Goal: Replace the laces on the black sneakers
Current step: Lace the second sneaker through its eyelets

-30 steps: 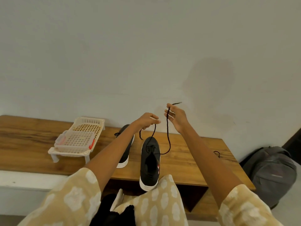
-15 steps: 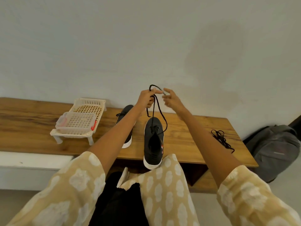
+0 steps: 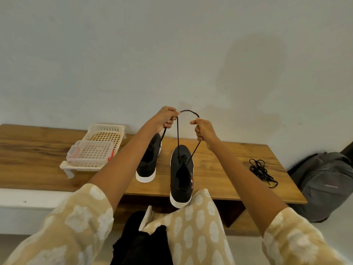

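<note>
Above the wooden tabletop (image 3: 219,175), the person is holding both hands up against the pale wall. Their left hand (image 3: 165,119) is curling its fingers round one part of a black lace (image 3: 178,134), and their right hand (image 3: 203,130) is gripping another part in a closed fist, with the lace arching between the two hands. From each hand a strand is running down to the eyelets of the near sneaker (image 3: 181,176), which is standing at 6 o'clock on the tabletop, its white heel hanging just over the front edge and touching the person's patterned clothing. A second sneaker (image 3: 148,163) is sitting just beside it at about 9 o'clock, partly hidden by the left forearm. Farther out toward 9 o'clock, a cream plastic basket (image 3: 103,138) is carrying a clear lidded box (image 3: 89,154). Over at 3 o'clock a loose bundle of black laces (image 3: 261,172) is lying near the tabletop's right end, and a grey backpack (image 3: 326,184) is slumping on the floor beyond it.
</note>
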Demonstrator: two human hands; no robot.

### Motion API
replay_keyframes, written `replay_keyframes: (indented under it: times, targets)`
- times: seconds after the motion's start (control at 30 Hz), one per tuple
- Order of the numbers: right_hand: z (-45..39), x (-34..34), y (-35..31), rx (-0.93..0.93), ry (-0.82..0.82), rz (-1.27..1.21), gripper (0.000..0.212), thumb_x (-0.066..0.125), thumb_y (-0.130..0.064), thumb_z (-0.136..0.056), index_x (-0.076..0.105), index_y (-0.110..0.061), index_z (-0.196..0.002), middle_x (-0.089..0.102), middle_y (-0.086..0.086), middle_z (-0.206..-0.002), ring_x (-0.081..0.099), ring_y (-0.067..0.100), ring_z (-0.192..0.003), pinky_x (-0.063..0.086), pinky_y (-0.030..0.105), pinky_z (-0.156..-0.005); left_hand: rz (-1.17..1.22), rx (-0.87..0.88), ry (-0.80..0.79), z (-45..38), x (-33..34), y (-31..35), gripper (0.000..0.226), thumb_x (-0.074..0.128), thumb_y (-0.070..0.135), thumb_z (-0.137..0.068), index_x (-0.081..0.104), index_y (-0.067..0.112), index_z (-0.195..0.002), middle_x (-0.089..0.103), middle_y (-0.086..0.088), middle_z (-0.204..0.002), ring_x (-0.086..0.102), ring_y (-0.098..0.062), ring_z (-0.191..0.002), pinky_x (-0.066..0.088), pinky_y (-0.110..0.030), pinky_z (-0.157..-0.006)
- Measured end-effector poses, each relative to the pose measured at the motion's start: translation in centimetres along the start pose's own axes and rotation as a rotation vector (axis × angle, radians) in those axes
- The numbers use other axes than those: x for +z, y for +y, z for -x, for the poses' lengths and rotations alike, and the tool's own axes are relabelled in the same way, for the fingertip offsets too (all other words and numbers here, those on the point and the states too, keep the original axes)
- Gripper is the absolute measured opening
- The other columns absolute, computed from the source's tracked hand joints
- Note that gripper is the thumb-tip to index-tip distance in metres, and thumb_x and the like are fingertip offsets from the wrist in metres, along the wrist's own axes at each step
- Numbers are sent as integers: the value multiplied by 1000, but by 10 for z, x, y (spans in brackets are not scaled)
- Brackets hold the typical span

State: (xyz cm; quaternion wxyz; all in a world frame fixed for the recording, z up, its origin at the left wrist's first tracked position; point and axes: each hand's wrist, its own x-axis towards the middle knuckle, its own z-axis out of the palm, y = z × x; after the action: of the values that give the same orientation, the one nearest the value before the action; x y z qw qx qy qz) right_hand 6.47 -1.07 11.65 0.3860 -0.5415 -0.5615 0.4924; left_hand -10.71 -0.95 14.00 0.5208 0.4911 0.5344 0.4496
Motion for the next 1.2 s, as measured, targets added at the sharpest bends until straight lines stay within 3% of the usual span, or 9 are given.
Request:
replay_keyframes:
  times: [0.17, 0.27, 0.4, 0.53, 0.63, 0.77, 1.0, 1.13, 1.2]
  targets:
    - [9, 10, -28, -21, -420, 499, 23, 39, -14, -99, 58, -7, -108, 29, -1, -61, 21, 12, -49, 19, 21, -41, -304, 104, -67, 13, 9, 23, 17, 53, 18, -95, 50, 13, -111, 49, 0, -68, 35, -8, -50, 29, -18, -42]
    - [18, 12, -37, -133, -447, 491, 28, 42, -25, -101, 60, -4, -104, 30, -1, -62, 26, 11, -51, 26, 19, -43, -397, 204, -79, 16, 18, 22, 19, 48, 23, -98, 54, 12, -112, 54, -2, -73, 46, -12, -59, 39, -23, -52]
    - [24, -1, -38, -176, -480, 474, 43, 39, -36, -101, 67, -4, -102, 38, -1, -61, 36, 10, -51, 39, 20, -52, -315, 159, -141, 21, 20, 7, 56, 17, 53, -100, 48, 14, -124, 58, -9, -102, 56, -19, -90, 44, -31, -83]
    - [30, -18, -40, -212, -548, 524, 38, 47, -28, -99, 56, -9, -67, 54, -13, -53, 53, -2, -52, 47, 17, -60, -102, 24, -375, 25, 18, -9, 63, 11, 56, -98, 48, 11, -123, 64, -15, -88, 62, -25, -73, 51, -30, -70]
    - [29, -27, -42, -272, -583, 635, 22, 57, -21, -94, 66, -9, -78, 59, -7, -63, 58, 3, -61, 46, 13, -62, -186, 29, -359, 24, 21, -8, 35, 29, 27, -104, 46, 7, -127, 57, -10, -82, 56, -18, -64, 51, -32, -67]
    - [15, -28, -36, -481, -417, 899, 16, 67, -19, -86, 74, -8, -97, 68, 11, -77, 52, 15, -66, 39, 25, -63, -236, -16, -404, 18, 17, -6, 39, 38, -13, -92, 50, 2, -125, 60, -14, -93, 59, -20, -73, 53, -34, -73]
    - [13, -23, -12, -631, -153, 911, 9, 67, -24, -85, 71, -23, -93, 73, -6, -87, 65, 13, -81, 53, 38, -76, -245, 11, -442, 16, 10, -20, 16, 56, -5, -89, 67, 4, -95, 68, -5, -83, 66, -16, -75, 57, -26, -74]
    - [15, -31, -7, -671, 35, 927, 20, 60, -31, -91, 73, -23, -104, 73, -5, -99, 64, 11, -87, 50, 30, -71, -649, 161, -64, 4, 2, -42, 22, 58, 15, -93, 71, -2, -97, 68, -8, -82, 58, -13, -72, 49, -20, -68]
    - [14, -39, -1, -598, 114, 923, 23, 57, -34, -93, 73, -22, -105, 72, -4, -98, 64, 14, -89, 45, 26, -64, -438, 125, 155, 3, 2, -56, 23, 52, 15, -96, 69, -1, -98, 68, -13, -104, 58, -16, -83, 49, -29, -79]
